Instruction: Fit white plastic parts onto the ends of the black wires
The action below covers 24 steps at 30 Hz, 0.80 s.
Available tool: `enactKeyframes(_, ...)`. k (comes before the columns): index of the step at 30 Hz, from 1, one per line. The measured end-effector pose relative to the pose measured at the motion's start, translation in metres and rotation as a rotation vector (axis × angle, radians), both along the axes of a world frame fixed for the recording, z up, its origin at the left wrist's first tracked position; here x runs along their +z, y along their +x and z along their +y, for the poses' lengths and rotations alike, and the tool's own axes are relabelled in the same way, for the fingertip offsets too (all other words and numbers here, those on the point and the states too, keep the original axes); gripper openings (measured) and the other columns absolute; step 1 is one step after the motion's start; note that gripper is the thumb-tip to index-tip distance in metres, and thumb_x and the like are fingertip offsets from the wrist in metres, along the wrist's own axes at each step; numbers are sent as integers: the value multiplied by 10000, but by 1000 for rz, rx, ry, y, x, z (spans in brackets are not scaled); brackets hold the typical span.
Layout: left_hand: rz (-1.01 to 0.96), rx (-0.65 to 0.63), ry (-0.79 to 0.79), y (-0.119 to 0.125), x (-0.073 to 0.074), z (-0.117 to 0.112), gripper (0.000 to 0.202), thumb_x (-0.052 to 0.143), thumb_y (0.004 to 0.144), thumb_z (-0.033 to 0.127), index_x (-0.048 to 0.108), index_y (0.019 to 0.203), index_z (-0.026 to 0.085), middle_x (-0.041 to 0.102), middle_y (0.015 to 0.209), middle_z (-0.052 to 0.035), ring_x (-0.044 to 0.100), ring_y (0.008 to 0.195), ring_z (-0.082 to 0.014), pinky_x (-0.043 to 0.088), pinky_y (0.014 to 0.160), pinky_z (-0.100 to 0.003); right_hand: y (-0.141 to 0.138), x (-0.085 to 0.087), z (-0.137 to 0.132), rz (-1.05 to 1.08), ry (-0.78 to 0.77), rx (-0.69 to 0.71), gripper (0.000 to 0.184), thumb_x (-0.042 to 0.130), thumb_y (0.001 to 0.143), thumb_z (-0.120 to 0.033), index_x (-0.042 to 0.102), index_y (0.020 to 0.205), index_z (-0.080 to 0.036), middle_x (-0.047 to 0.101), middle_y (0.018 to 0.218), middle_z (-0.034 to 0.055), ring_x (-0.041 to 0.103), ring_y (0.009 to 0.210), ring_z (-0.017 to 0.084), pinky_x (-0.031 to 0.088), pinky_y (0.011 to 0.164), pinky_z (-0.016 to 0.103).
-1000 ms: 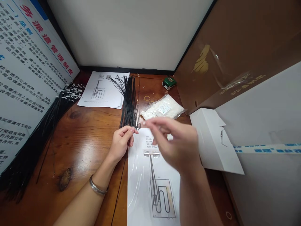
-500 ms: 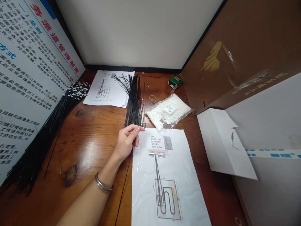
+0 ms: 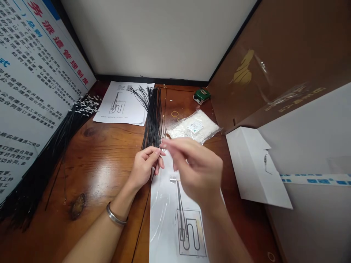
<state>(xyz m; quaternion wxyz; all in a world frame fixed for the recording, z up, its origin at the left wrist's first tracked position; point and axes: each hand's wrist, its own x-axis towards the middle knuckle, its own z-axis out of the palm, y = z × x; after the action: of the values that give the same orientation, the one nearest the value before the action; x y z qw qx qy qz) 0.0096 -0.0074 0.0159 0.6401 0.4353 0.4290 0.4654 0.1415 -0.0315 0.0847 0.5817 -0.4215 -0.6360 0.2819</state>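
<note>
My left hand, with a metal bangle at its wrist, has thumb and forefinger pinched just below the near end of a bundle of black wires. Whatever it holds is too small to make out. My right hand is slightly blurred; its fingers are drawn together in a pinch, the tips close to those of my left hand. Anything between them cannot be made out. Under both hands lies a printed drawing sheet in a clear sleeve, partly covered by my right hand and forearm.
Behind my right hand lies a clear bag of small white pieces. A green tape measure sits farther back. Another drawing sheet lies back left. White-tipped black wires line the left panel. A brown carton stands right.
My right hand has come into view from the lower right, up to my left fingertips, covering part of the sheet. My left hand keeps its pinch. The view has shifted slightly.
</note>
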Motion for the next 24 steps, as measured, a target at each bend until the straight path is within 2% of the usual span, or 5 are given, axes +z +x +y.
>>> enactKeyframes(3,-48,0,-28,0,2,1,361,684,764,451,625,925,133,589,513,33,448,354,-72,322,380,-194,2,-42,27,302,-310,-98,216,599,879,-249,720,1058,-234,721,847,25,451,440,64,429,439,245)
enactKeyframes(8,-95,-36,-47,1,1,0,282,674,773,415,572,809,156,611,532,23,489,381,-83,368,398,-194,6,-84,38,474,-486,-89,241,682,781,-359,726,948,-190,689,766,28,388,426,56,316,386,225)
enactKeyframes(12,-26,-32,-40,2,3,0,378,661,787,468,502,628,164,580,517,18,489,391,-75,383,408,-196,6,-86,41,499,-517,-29,224,700,775,-365,728,911,-189,530,521,-52,372,422,71,307,405,225)
enactKeyframes(19,-17,-24,-58,3,5,2,353,681,763,456,610,913,145,577,504,42,482,365,-84,385,389,-197,3,-81,40,434,-525,-38,222,709,744,-359,751,886,-194,690,736,19,418,424,64,336,402,241)
enactKeyframes(24,-14,-8,-49,3,5,1,374,687,751,502,587,720,143,584,524,20,506,375,-83,395,381,-197,2,-77,38,446,-517,19,152,744,704,-306,751,804,-193,623,594,-15,432,435,76,352,413,241)
